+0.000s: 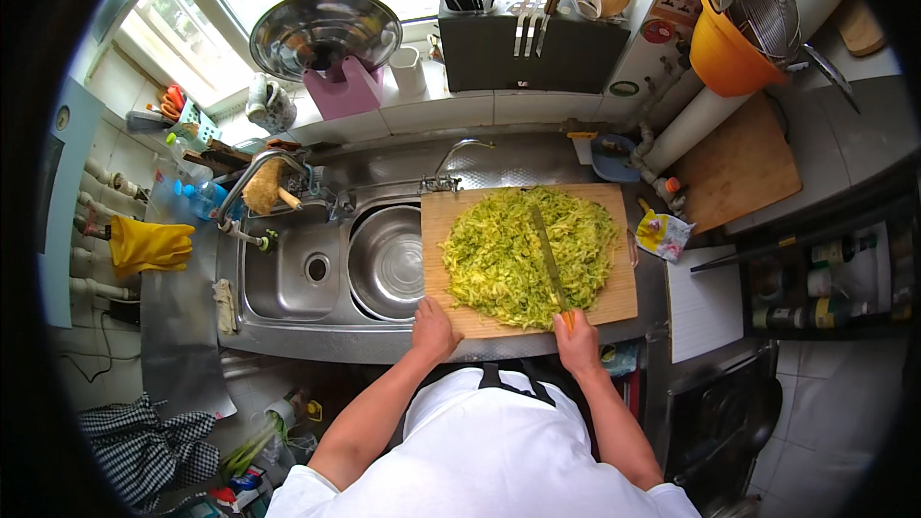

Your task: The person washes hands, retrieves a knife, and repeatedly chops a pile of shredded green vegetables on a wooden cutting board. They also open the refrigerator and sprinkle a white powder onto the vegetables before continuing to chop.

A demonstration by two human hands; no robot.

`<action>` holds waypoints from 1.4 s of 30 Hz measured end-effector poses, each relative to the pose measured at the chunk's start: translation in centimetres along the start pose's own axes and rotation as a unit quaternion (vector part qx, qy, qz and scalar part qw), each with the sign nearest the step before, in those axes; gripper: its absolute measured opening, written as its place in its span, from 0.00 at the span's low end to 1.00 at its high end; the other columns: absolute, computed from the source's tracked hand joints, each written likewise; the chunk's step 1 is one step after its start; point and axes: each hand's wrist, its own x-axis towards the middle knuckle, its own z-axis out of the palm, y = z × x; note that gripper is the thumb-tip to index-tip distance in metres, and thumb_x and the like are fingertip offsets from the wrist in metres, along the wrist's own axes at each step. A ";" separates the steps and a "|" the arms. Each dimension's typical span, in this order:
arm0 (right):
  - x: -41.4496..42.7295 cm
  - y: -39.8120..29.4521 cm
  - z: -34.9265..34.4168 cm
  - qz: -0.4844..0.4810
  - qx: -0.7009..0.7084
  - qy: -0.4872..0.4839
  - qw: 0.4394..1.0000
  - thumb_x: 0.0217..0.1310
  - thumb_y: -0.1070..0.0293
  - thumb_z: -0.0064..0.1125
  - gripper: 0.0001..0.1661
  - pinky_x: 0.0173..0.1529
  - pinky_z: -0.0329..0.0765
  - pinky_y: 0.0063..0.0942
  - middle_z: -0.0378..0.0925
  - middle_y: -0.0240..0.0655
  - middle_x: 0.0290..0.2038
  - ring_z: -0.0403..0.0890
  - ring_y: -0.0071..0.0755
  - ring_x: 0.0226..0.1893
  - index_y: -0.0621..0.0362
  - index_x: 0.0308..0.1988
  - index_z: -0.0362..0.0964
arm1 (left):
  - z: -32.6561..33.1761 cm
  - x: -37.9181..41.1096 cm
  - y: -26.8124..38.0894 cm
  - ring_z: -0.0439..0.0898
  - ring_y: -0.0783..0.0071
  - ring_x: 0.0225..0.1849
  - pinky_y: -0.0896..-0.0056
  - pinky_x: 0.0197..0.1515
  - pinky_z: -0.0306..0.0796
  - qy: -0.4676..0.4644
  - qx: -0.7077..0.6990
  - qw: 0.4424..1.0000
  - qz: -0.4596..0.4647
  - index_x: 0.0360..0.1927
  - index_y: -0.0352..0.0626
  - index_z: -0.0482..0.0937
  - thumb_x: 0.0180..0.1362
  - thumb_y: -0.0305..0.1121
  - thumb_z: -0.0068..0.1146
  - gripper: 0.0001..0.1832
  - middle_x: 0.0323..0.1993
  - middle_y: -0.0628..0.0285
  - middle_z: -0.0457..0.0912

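Note:
A wide mound of shredded green vegetable (496, 259) covers most of a wooden cutting board (439, 212). My right hand (578, 342) grips the orange handle of a kitchen knife (548, 259) at the board's front edge. The blade points away from me and lies over the shreds, right of the mound's middle. My left hand (433, 331) rests on the board's front left corner, its fingers over the edge; whether it grips the board from below is hidden. The board's left side overlaps a round steel basin (388, 262).
Left of the basin is a steel sink (280, 288) with a curved faucet (248, 176). A smaller faucet (440, 181) stands behind the board. Yellow rubber gloves (150, 244) hang at far left. A printed packet (663, 234) lies to the right, near a second wooden board (734, 165).

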 end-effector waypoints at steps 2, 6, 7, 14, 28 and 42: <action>0.8 2.2 1.1 0.020 -0.036 -0.004 0.999 0.70 0.55 0.60 0.21 0.37 0.76 0.52 0.80 0.57 0.30 0.83 0.68 0.36 0.65 0.39 0.74 | -0.5 0.0 0.6 0.71 0.44 0.63 0.52 0.62 0.74 -0.019 -0.009 1.000 0.002 0.72 0.18 0.49 0.47 0.44 0.80 0.62 0.63 0.39 0.65; 0.8 -0.9 -1.6 0.028 -0.004 -0.039 0.999 0.70 0.54 0.59 0.22 0.40 0.76 0.57 0.81 0.61 0.33 0.82 0.72 0.40 0.65 0.41 0.72 | -0.3 0.1 -0.1 0.71 0.44 0.64 0.53 0.62 0.74 -0.009 -0.006 1.000 0.010 0.72 0.18 0.50 0.47 0.44 0.80 0.61 0.64 0.39 0.65; 0.7 -0.5 -1.3 0.018 0.001 -0.012 1.000 0.70 0.54 0.59 0.21 0.39 0.76 0.55 0.81 0.60 0.33 0.82 0.71 0.39 0.65 0.40 0.72 | -0.3 0.3 0.0 0.71 0.44 0.64 0.53 0.62 0.74 -0.009 -0.005 1.000 0.005 0.72 0.18 0.50 0.47 0.44 0.80 0.61 0.64 0.39 0.65; 0.8 -0.2 -0.8 0.018 -0.003 0.013 1.000 0.70 0.56 0.60 0.21 0.37 0.75 0.53 0.80 0.58 0.30 0.82 0.69 0.36 0.65 0.36 0.72 | -0.3 0.0 -0.2 0.71 0.44 0.64 0.55 0.62 0.75 -0.010 0.005 1.000 0.004 0.72 0.18 0.50 0.47 0.44 0.80 0.62 0.64 0.39 0.65; 3.4 1.8 0.0 0.036 -0.068 0.018 0.997 0.71 0.55 0.58 0.21 0.36 0.75 0.52 0.80 0.58 0.29 0.82 0.70 0.34 0.65 0.38 0.72 | -0.3 0.5 -0.2 0.70 0.38 0.64 0.53 0.66 0.71 -0.039 -0.047 0.998 0.011 0.71 0.15 0.47 0.49 0.42 0.79 0.62 0.66 0.34 0.60; 2.7 0.7 0.0 0.044 -0.025 0.059 0.997 0.71 0.55 0.58 0.22 0.40 0.76 0.57 0.81 0.62 0.32 0.81 0.73 0.38 0.67 0.38 0.72 | -0.4 0.3 0.0 0.72 0.37 0.62 0.56 0.62 0.74 -0.026 -0.021 0.999 0.016 0.71 0.11 0.45 0.49 0.43 0.79 0.63 0.65 0.31 0.60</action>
